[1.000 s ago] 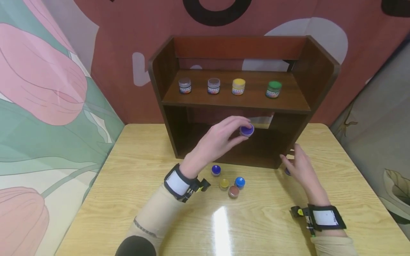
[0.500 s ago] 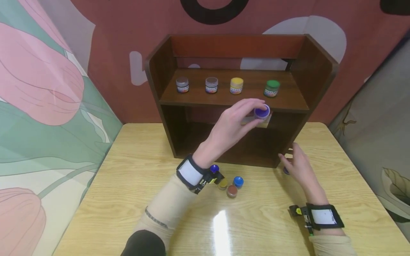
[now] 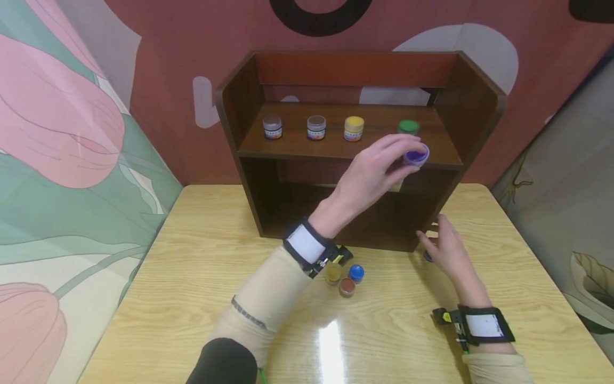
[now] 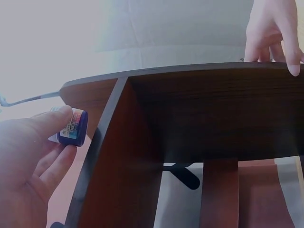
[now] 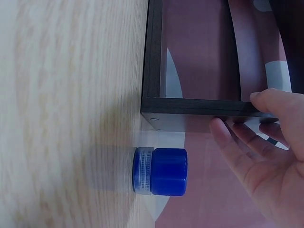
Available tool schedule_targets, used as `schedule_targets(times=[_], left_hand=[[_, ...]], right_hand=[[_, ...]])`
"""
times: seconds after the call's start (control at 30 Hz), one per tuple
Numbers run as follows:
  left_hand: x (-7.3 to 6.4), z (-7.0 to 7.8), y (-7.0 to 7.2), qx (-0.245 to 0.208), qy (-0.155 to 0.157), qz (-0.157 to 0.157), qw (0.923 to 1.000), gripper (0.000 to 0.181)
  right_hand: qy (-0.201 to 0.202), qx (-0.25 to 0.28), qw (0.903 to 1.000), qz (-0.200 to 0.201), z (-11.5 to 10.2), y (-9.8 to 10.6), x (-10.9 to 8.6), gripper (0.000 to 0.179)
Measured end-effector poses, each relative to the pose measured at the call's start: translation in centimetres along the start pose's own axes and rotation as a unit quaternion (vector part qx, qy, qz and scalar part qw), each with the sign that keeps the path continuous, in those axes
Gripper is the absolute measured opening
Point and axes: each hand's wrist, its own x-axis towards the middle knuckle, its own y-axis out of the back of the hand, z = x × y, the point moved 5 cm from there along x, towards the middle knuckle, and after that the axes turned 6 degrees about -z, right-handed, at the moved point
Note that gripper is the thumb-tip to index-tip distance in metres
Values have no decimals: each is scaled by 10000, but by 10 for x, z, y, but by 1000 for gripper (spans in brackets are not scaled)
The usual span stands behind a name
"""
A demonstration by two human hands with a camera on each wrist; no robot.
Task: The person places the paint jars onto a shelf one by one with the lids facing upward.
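Note:
My left hand (image 3: 371, 168) pinches a small purple paint jar (image 3: 416, 156) between thumb and fingers, at the front edge of the upper board of a brown wooden shelf (image 3: 292, 149). In the head view that jar overlaps the lower part of a green jar (image 3: 409, 127). Its printed label (image 4: 71, 124) shows in the left wrist view. My right hand (image 3: 448, 250) grips the shelf's right side panel (image 5: 199, 107), thumb on the front edge and fingers on the outer face. Beside it a dark blue jar (image 5: 161, 172) stands lid-down on the table, mostly hidden in the head view.
On the upper board stand a yellow jar (image 3: 354, 129) and two clear-lidded dark jars. Yellow (image 3: 333, 274), blue (image 3: 356, 273) and brown (image 3: 347, 287) jars sit on the wooden table (image 3: 201, 256) before the shelf. A patterned cloth (image 3: 177, 133) hangs behind.
My left hand has carried the purple jar right and up from before the lower compartment to the upper board's edge. Its wrist now covers a dark blue jar on the table. My right hand stays put.

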Motion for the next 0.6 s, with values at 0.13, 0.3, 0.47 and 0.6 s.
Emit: schedule_targets(times=[0.13, 0.3, 0.47, 0.6], left_hand=[[6, -1, -4, 49, 15, -50, 10000, 36], [12, -2, -9, 153, 32, -111, 9998, 37], [16, -3, -13, 248, 18, -162, 9996, 38], [18, -5, -14, 265, 95, -199, 9994, 38]], right_hand=[[-13, 6, 10000, -18, 0, -1, 0, 49], [-41, 29, 10000, -7, 0, 0, 0, 49], [-88, 47, 9999, -32, 0, 0, 0, 49], [-140, 40, 9999, -57, 0, -1, 0, 49]])
